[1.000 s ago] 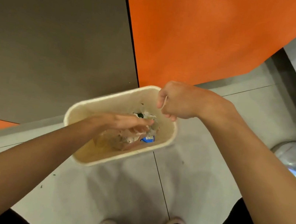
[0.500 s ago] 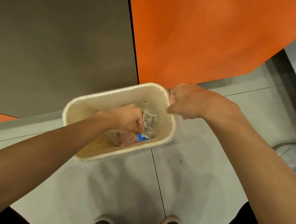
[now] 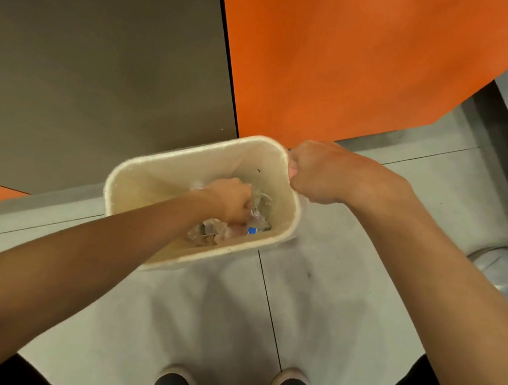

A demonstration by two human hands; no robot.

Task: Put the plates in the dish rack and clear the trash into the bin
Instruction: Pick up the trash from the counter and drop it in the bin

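Left hand [image 3: 231,203] lower gripping trash [image 3: 206,234], right hand [image 3: 315,172] gripping bin [image 3: 164,164], steel can [image 3: 498,261] beside

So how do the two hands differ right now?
The left hand reaches down inside the bin, while the right hand stays up at its far corner. The left hand curls round clear trash; the right hand grips the bin's rim. Both are curled tight, with bare forearms.

Cream rectangular bin [image 3: 150,164] holds crumpled clear trash [image 3: 206,234] inside
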